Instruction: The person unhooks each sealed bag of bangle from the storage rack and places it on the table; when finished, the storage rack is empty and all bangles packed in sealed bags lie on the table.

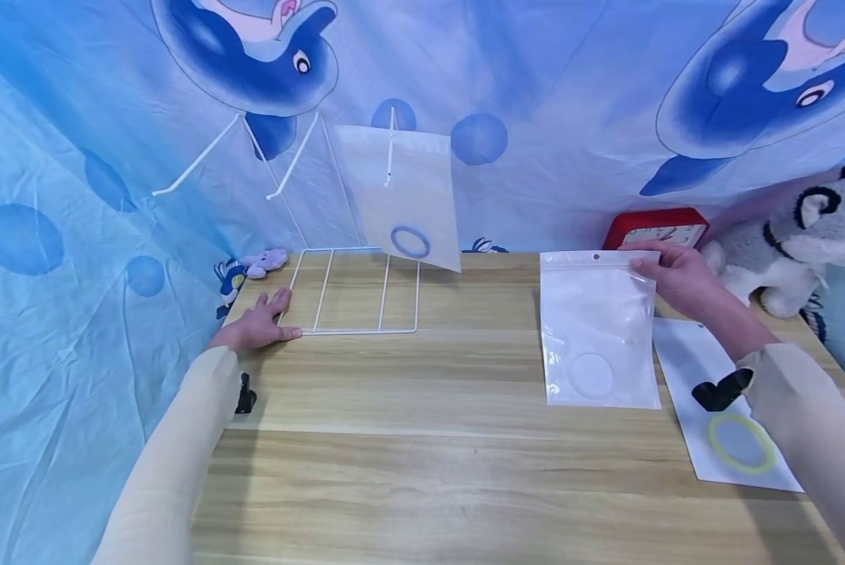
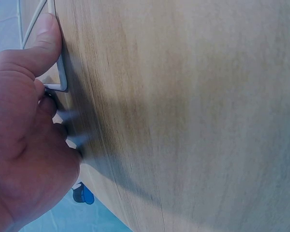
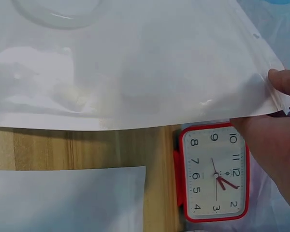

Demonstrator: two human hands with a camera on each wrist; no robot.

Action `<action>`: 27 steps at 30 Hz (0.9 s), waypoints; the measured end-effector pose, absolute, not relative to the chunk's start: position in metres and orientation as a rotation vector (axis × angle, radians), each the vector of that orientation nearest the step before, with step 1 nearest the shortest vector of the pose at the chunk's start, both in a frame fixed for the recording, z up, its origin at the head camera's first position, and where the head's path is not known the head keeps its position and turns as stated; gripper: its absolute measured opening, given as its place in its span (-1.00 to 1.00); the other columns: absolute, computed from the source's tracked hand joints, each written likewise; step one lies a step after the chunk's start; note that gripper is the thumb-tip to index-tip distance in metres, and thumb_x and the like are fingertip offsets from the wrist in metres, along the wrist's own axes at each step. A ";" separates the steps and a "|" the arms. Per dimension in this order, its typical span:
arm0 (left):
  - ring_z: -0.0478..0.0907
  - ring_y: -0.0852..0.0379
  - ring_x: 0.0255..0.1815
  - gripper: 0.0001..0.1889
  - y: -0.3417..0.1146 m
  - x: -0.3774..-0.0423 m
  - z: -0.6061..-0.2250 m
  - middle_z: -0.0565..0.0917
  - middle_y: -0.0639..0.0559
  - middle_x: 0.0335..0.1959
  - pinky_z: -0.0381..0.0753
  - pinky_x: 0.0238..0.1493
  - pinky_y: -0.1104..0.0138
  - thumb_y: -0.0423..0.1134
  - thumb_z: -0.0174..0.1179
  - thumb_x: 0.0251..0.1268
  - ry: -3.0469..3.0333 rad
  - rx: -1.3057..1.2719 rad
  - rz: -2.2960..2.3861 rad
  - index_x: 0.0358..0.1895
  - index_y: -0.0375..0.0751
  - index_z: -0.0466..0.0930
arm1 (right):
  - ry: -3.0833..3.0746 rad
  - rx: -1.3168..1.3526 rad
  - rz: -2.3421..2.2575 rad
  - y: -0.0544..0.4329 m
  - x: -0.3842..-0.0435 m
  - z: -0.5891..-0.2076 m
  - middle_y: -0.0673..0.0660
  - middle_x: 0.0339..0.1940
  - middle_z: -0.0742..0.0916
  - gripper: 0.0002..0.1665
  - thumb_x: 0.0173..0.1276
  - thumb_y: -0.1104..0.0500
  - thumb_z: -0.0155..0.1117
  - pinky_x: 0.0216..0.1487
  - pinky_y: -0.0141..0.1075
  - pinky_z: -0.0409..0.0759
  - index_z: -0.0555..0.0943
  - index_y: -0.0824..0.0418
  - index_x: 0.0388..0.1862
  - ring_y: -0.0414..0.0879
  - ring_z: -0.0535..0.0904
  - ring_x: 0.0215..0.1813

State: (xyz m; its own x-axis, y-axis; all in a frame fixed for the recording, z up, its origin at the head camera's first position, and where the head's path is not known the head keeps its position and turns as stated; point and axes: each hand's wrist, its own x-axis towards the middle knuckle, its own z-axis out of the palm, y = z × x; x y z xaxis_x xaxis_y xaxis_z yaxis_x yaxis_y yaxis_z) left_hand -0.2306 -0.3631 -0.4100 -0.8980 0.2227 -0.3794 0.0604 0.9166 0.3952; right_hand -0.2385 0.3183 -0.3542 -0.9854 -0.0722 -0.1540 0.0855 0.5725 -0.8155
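Note:
In the head view, my left hand [image 1: 258,320] holds the front left corner of a white wire display rack [image 1: 366,332]. Its thumb [image 2: 49,36] lies along the front wire in the left wrist view, with the fingers bent round the side. A whitish zip bag with a blue ring [image 1: 422,184] hangs from the rack's right hook. My right hand [image 1: 683,278] pinches the top right corner of a white zip bag [image 1: 595,322], thumb in front. The bag hangs upright, with a pale ring [image 1: 592,375] near its bottom.
Another white bag, with a yellow ring [image 1: 741,445], lies on the wooden table [image 1: 450,479] under the right forearm. A red alarm clock [image 3: 215,171] stands behind the right hand, beside a plush dog [image 1: 803,235]. Small plush toys [image 1: 245,271] sit beyond the left hand.

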 end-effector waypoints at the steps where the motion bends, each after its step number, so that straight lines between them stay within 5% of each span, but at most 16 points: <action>1: -0.50 -0.53 0.49 0.05 -0.363 -0.230 -0.410 -0.33 -0.44 0.57 -0.36 0.31 -0.45 0.08 0.19 0.42 2.650 0.200 0.531 0.56 -0.44 -0.34 | 2.642 0.008 -1.377 0.318 -0.239 -0.356 0.31 0.45 0.39 -0.32 0.54 -0.19 0.05 0.30 -0.06 0.44 0.39 0.15 0.48 0.23 0.22 0.45; 4: -0.51 -0.55 0.48 0.05 -0.363 -0.230 -0.411 -0.34 -0.44 0.57 -0.36 0.29 -0.46 0.08 0.19 0.42 2.645 0.189 0.540 0.57 -0.43 -0.35 | 2.693 -0.026 -1.363 0.316 -0.241 -0.359 0.31 0.42 0.42 -0.35 0.55 -0.15 0.08 0.30 0.07 0.40 0.44 0.20 0.43 0.23 0.24 0.41; 10: -0.52 -0.54 0.48 0.04 -0.364 -0.231 -0.413 -0.36 -0.42 0.57 -0.38 0.29 -0.46 0.08 0.19 0.42 2.646 0.177 0.544 0.57 -0.41 -0.35 | 2.837 -0.061 -1.269 0.313 -0.244 -0.366 0.32 0.31 0.50 -0.45 0.56 -0.03 0.13 -0.15 -0.33 0.44 0.49 0.23 0.38 0.19 0.36 0.13; 13: -0.52 -0.53 0.48 0.04 -0.363 -0.232 -0.413 -0.36 -0.41 0.58 -0.38 0.30 -0.46 0.08 0.18 0.43 2.644 0.168 0.545 0.58 -0.39 -0.36 | 2.904 -0.040 -1.228 0.313 -0.245 -0.369 0.33 0.30 0.51 -0.46 0.55 0.08 0.16 -0.28 -0.38 0.43 0.46 0.20 0.43 0.17 0.35 0.00; 17: -0.52 -0.54 0.48 0.04 -0.362 -0.232 -0.412 -0.35 -0.40 0.58 -0.38 0.30 -0.45 0.07 0.19 0.42 2.644 0.168 0.546 0.57 -0.40 -0.35 | 2.935 0.004 -1.244 0.313 -0.247 -0.374 0.41 0.40 0.44 -0.37 0.53 0.18 0.17 0.01 -0.15 0.60 0.33 0.18 0.53 0.28 0.40 0.14; 21: -0.52 -0.54 0.48 0.04 -0.362 -0.232 -0.411 -0.35 -0.41 0.57 -0.39 0.29 -0.46 0.06 0.19 0.43 2.643 0.163 0.549 0.57 -0.40 -0.35 | 2.920 0.050 -1.301 0.313 -0.248 -0.379 0.48 0.41 0.39 -0.29 0.53 0.20 0.15 0.23 0.20 0.45 0.19 0.21 0.59 0.39 0.38 0.28; 27: -0.51 -0.55 0.48 0.03 -0.362 -0.231 -0.411 -0.36 -0.40 0.58 -0.38 0.29 -0.47 0.06 0.19 0.43 2.639 0.147 0.551 0.57 -0.39 -0.35 | 2.932 0.107 -1.307 0.316 -0.248 -0.389 0.49 0.32 0.44 -0.29 0.54 0.18 0.11 0.19 0.00 0.53 0.16 0.31 0.57 0.33 0.41 0.22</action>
